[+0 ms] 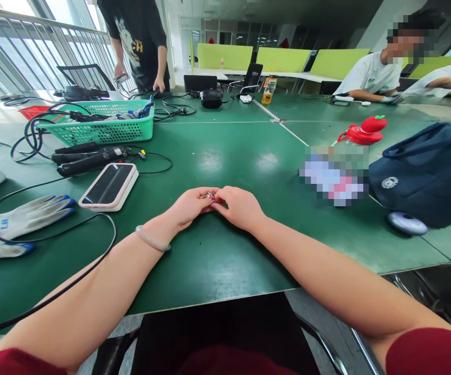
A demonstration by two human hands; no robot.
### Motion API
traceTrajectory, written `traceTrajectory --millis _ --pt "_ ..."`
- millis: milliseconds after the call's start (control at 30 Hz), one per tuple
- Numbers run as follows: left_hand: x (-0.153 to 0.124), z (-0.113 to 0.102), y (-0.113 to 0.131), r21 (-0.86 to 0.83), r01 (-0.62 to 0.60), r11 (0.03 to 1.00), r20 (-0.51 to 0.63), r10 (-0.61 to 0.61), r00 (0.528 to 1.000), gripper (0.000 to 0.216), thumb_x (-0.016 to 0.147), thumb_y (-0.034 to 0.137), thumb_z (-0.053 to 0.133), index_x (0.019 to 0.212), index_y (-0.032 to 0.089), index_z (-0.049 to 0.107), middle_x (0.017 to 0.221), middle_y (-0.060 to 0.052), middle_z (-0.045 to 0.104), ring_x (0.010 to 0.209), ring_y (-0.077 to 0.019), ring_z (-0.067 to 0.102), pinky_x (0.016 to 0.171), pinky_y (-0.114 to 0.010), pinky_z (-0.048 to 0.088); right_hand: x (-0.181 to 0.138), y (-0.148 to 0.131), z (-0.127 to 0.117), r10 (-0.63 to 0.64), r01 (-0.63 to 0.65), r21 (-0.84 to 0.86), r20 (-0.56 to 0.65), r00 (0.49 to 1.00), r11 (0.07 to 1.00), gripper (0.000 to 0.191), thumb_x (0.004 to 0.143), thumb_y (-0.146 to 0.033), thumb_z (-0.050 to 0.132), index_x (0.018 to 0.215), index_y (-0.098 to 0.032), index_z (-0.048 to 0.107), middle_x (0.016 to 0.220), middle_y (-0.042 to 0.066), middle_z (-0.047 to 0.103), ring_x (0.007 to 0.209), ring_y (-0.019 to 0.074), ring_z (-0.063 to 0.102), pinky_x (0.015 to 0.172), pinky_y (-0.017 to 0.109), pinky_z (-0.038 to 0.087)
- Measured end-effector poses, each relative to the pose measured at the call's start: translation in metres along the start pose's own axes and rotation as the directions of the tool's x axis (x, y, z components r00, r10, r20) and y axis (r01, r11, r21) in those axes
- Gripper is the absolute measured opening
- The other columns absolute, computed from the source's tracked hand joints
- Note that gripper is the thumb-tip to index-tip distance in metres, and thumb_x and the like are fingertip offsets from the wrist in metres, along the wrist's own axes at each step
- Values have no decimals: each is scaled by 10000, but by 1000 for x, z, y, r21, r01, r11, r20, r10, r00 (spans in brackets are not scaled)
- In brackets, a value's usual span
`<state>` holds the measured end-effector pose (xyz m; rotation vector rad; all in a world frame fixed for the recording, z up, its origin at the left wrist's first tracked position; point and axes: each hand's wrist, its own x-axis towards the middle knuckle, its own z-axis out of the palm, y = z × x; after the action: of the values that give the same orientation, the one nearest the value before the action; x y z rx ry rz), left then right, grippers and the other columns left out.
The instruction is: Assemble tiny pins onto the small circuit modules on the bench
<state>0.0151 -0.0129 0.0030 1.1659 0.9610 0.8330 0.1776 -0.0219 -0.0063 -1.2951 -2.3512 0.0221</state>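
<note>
Over the middle of the green table [194,271], my two hands meet at the fingertips. A small shiny object [210,197] with silvery, red and dark bits shows between them; its kind is too small to make out. My left hand [191,207], below a pale bangle [153,239], has its fingers pinched on one side of it. My right hand [239,205] is closed against the other side, thumb and index together, and its fingers partly hide the object. Both hands are close to the tabletop.
To the left lie a phone [110,185], black-handled tools [92,158], a work glove [25,221] and a looping cable [111,229] crossing my left forearm. A green basket [104,133] stands behind. On the right are a navy bag [428,177] and a red-lidded bottle [366,133]. Other people work across the table.
</note>
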Motion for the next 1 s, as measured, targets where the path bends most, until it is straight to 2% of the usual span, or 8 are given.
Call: traceTrajectory --millis 133,233,333,400,467,667,867,1000 --pt "4 -12 2 92 -66 994 -91 75 993 319 771 131 623 1089 126 641 954 -81 706 864 -136 661 886 -320 513 0 5 -1 16 -14 58 -40 999 998 184 912 -344 557 842 -185 615 846 25 633 772 145 554 672 252 360" --pt "8 -36 9 383 -99 918 -243 204 948 332 773 128 581 1100 134 636 1027 -101 693 871 -157 665 858 -329 519 0 10 -4 85 -80 117 -36 996 990 169 912 -317 552 821 -192 619 782 7 608 707 128 522 630 241 342" --pt "8 -67 18 799 107 592 -386 366 847 280 775 154 546 1005 169 705 930 -90 711 894 -230 653 915 -384 469 -1 14 -7 142 -138 177 -7 990 974 186 916 -289 527 798 -189 629 749 4 597 669 119 497 606 237 330" --pt "7 -85 22 868 290 403 -457 420 784 292 778 167 532 994 173 728 952 -124 704 963 -296 624 908 -419 454 -1 14 -8 143 -143 214 19 990 966 199 918 -280 515 793 -184 637 743 6 599 669 118 498 609 236 334" --pt "5 -96 24 870 391 299 -490 444 750 303 771 157 529 988 166 741 1029 -148 681 979 -317 607 891 -424 454 -2 14 -8 110 -120 245 53 993 962 203 917 -270 513 794 -179 645 739 6 604 673 117 502 616 234 339" --pt "4 -104 22 846 460 270 -533 424 732 269 759 144 552 935 150 755 1064 -171 657 925 -308 615 840 -408 472 -3 13 -7 17 -43 298 92 996 954 184 906 -257 525 810 -179 662 764 9 623 695 118 517 638 232 356" --pt "5 -104 23 836 467 289 -548 381 745 248 743 152 580 918 158 756 927 -154 703 916 -330 612 820 -430 474 -2 20 -11 84 -101 306 70 994 947 194 901 -235 517 823 -172 683 769 18 637 691 119 525 652 237 364" --pt "3 -102 23 886 399 236 -463 473 749 287 802 216 569 1022 143 737 1048 -161 669 973 -311 610 894 -396 456 -2 23 -12 98 -115 312 69 993 943 200 899 -228 515 813 -167 685 766 15 642 679 116 520 654 237 367"
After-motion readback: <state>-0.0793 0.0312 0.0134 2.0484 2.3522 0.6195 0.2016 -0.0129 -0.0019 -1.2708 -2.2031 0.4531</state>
